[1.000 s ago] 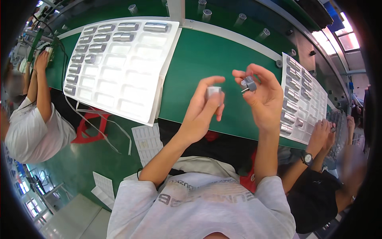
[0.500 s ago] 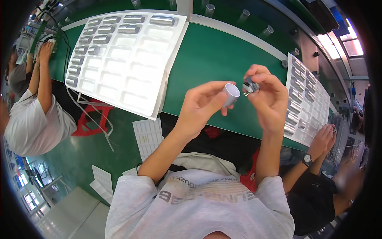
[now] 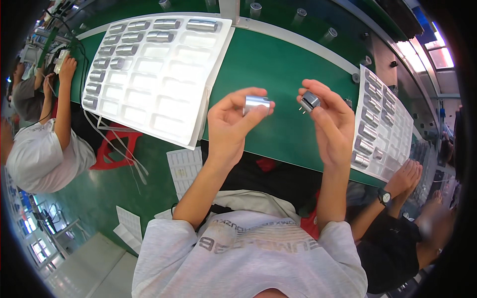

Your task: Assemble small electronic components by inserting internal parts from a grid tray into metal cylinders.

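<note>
Between the thumb and fingers of my left hand (image 3: 231, 116) is a silver metal sleeve (image 3: 255, 104), a short cylinder turned sideways. My right hand (image 3: 330, 119) pinches a small dark grey part with metal prongs (image 3: 310, 101), its pins pointing down and left. The two pieces are apart, with a hand's width of green bench (image 3: 283, 74) between them. Left of my left hand lies a white moulded tray (image 3: 191, 107), its far and left pockets filled with silver cylinders (image 3: 202, 25).
A second white tray (image 3: 385, 159) with silver cylinders lies to the right, near a co-worker's hands (image 3: 405, 179). Beyond the bench rail, several cylinders (image 3: 330, 34) stand on a green strip. Another person (image 3: 47, 149) sits at the left by a red stool (image 3: 117, 149).
My hands have moved apart. The sleeve has gone left and turned from its open end toward me to side-on. The pronged part has rotated in my right fingers.
</note>
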Tool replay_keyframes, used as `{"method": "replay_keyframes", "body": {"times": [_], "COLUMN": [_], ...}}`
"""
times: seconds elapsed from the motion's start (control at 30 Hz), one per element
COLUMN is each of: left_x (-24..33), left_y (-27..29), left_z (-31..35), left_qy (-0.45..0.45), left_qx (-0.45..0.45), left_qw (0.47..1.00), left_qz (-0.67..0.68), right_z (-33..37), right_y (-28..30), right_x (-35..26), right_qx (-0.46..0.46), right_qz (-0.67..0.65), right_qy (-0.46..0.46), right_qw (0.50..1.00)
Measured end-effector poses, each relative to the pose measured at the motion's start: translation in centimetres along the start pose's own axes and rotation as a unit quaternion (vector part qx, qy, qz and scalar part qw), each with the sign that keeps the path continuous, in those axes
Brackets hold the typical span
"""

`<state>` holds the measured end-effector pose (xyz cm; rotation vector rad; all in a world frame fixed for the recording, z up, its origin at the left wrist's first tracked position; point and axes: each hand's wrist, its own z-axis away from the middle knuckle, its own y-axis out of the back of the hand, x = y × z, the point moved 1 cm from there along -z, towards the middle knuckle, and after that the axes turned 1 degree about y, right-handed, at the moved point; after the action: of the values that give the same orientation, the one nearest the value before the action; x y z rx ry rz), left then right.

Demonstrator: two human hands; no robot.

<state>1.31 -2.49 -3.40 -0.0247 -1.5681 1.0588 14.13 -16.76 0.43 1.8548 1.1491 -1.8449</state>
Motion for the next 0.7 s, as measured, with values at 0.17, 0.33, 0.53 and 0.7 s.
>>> {"method": "replay_keyframes", "body": {"times": [0.17,0.33,0.53,0.7], "left_x": [-1.2,-1.1,-2.6,-6.0], "left_y": [-0.4,-1.4,-1.6,-2.5], "left_z": [0.3,1.3,-2.0,-5.6], "left_qy": [-0.171,-0.186,-0.207,-0.149], "left_qx": [-0.009,0.065,-0.016,-0.294], "left_qw": [0.981,0.976,0.856,0.650], "left_qz": [-0.088,-0.090,-0.474,-0.685], "right_z": [0.4,0.7,1.2,6.9], "right_y": [-0.2,-1.3,-2.2,-3.5], "right_x": [0.8,1.1,3.1,5.5], "right_qx": [0.021,0.007,0.044,0.351], "right_qz": [0.023,0.065,0.048,-0.004], "right_qy": [-0.004,0.071,0.071,0.041], "right_qw": [1.000,0.995,0.995,0.936]}}
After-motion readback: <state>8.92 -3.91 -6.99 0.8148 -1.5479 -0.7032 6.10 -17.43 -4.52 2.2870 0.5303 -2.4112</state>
